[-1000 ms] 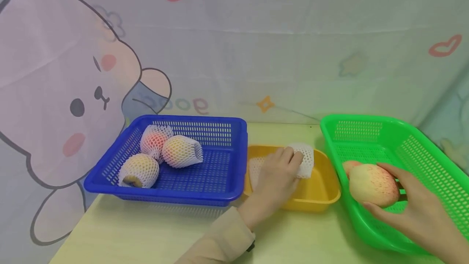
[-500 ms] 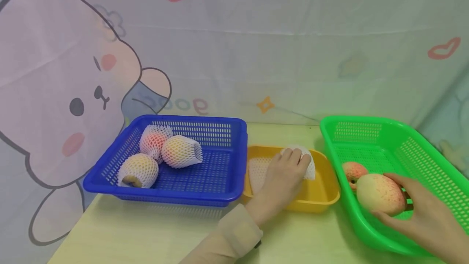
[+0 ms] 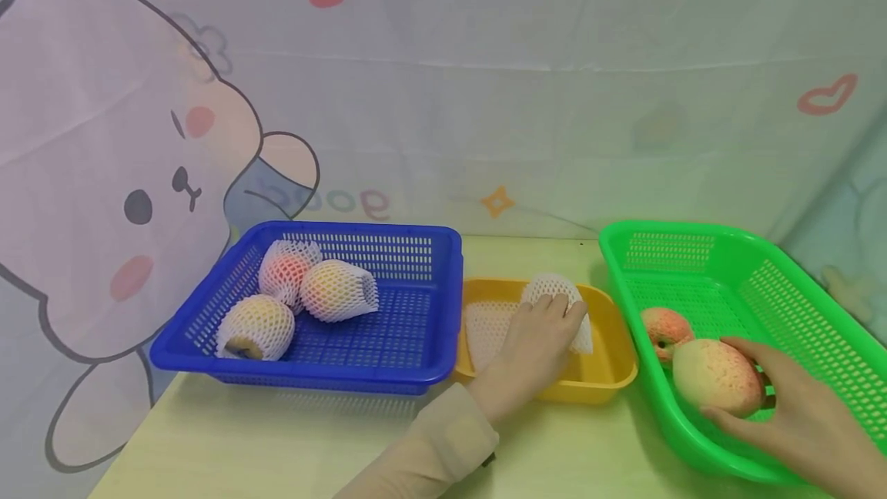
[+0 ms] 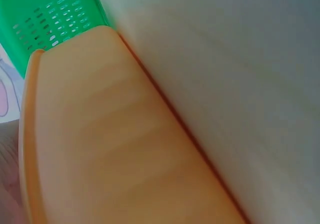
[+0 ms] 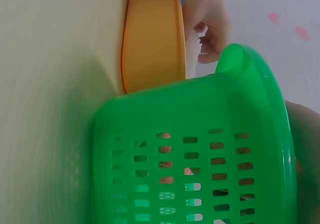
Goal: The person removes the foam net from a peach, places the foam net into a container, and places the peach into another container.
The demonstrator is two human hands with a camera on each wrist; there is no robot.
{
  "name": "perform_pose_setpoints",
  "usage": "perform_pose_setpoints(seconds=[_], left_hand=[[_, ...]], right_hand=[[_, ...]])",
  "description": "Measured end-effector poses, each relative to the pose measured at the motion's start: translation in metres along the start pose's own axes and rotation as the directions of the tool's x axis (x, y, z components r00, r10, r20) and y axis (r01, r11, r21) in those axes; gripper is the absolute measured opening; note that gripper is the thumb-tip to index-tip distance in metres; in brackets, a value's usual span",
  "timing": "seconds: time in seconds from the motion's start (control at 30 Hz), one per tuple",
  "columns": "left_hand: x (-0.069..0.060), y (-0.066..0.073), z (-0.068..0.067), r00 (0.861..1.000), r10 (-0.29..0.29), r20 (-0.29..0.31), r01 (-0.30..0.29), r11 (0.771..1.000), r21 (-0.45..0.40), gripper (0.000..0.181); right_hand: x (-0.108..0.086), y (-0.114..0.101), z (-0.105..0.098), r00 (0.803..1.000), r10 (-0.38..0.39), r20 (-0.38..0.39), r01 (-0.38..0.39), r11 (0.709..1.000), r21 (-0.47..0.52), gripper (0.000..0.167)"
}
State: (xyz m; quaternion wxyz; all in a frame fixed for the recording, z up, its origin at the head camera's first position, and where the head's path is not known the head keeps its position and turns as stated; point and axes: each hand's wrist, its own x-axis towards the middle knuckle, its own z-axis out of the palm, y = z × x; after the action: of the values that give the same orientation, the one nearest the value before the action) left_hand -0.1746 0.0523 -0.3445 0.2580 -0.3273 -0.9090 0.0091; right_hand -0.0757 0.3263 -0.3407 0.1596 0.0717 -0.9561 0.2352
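In the head view, my left hand (image 3: 543,337) reaches into the yellow tray (image 3: 606,390) and pinches a white foam net sleeve (image 3: 554,289). Another foam net (image 3: 487,326) lies flat at the tray's left end. My right hand (image 3: 797,399) holds a pale yellow and red peach (image 3: 717,377) low in the green basket (image 3: 721,283), thumb on the near side and fingers behind. Beside it rests a second, redder peach (image 3: 667,329), partly covered by the held one. From the right wrist, the green basket wall (image 5: 200,108) hides most of the fruit.
Left of the tray stands a blue basket (image 3: 409,370) with three fruits in foam nets (image 3: 336,289) at its left side. All three containers stand close together on a pale wooden table (image 3: 277,437). A printed cloth (image 3: 485,60) hangs behind.
The right hand has lowered the peach and moved it slightly right and nearer, uncovering more of the second peach. The left hand has shifted a little to the right with the foam net.
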Motion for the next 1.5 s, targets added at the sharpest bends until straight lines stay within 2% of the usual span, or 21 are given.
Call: perform_pose_setpoints(seconds=[0.07,0.17,0.3,0.53,0.67,0.83,0.93,1.23,1.5], left_hand=[[0.0,0.0,-0.001,0.997,-0.015,0.08,0.018,0.999,-0.03,0.035],[0.0,0.001,-0.002,0.981,-0.039,0.19,0.053,0.996,-0.069,0.037],[0.0,0.0,-0.001,0.959,-0.074,0.273,0.113,0.985,-0.131,0.038],[-0.003,0.0,0.004,0.927,-0.114,0.358,0.218,0.939,-0.265,0.059],[-0.003,0.001,0.005,0.905,-0.095,0.415,0.234,0.926,-0.297,0.064],[-0.003,0.001,0.004,0.866,-0.077,0.495,0.272,0.902,-0.335,0.066],[-0.002,0.001,0.004,0.842,-0.076,0.534,0.298,0.891,-0.343,0.067],[0.0,0.0,0.005,0.787,-0.085,0.611,0.345,0.882,-0.322,0.069],[0.003,-0.001,0.009,0.755,-0.067,0.652,0.349,0.883,-0.313,0.069]], right_hand=[[0.0,0.002,0.001,1.0,0.0,0.002,0.0,1.0,-0.008,0.08],[-0.002,0.004,0.002,1.0,0.007,0.006,-0.007,1.0,-0.019,0.082],[-0.003,0.007,0.002,1.0,0.011,0.009,-0.011,1.0,-0.02,0.082],[-0.004,0.007,0.002,0.999,0.022,0.029,-0.021,0.999,-0.031,0.079],[-0.004,0.007,0.002,0.998,0.025,0.054,-0.023,0.999,-0.038,0.077],[-0.003,0.009,0.003,0.996,0.021,0.09,-0.016,0.998,-0.056,0.078],[-0.002,0.012,0.003,0.99,0.027,0.137,-0.018,0.998,-0.064,0.079],[0.003,0.014,0.007,0.977,0.039,0.208,-0.021,0.996,-0.086,0.067],[0.007,0.006,0.007,0.969,0.059,0.239,-0.034,0.993,-0.11,0.041]])
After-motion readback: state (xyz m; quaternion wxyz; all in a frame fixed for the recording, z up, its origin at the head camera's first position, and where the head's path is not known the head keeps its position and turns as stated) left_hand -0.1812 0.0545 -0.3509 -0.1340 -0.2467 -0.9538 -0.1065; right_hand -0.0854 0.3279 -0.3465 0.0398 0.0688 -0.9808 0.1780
